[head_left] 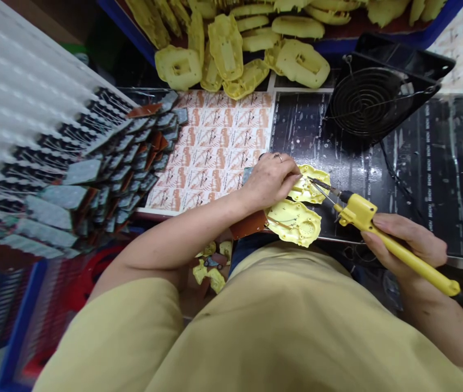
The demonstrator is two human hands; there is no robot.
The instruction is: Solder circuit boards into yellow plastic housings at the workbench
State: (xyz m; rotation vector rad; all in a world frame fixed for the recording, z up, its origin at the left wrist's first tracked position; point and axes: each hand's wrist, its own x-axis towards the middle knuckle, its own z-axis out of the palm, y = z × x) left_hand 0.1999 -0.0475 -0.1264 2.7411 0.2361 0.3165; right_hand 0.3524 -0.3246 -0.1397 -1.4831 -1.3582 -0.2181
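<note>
My right hand (413, 239) grips a yellow soldering iron (360, 211) with a thin guide tube beside its dark tip. The tip reaches over the upper of two yellow plastic shells (319, 191) at the table edge. Over that shell's left side is my left hand (272, 177), fingers bent and pinched together; what they hold is hidden. Closer to my body lies the lower yellow shell (294, 222), open side up, with a thin wire and a round perforated patch inside. A brown circuit board (250, 225) touches its left side, partly under my left forearm.
A blue bin (448, 24) of yellow shells stands at the back, several shells lying before it. To the right is a black fan (364, 103) with a cable. Stacked circuit boards (127, 163) with wires fill the left. Yellow parts (209, 272) show below the table edge.
</note>
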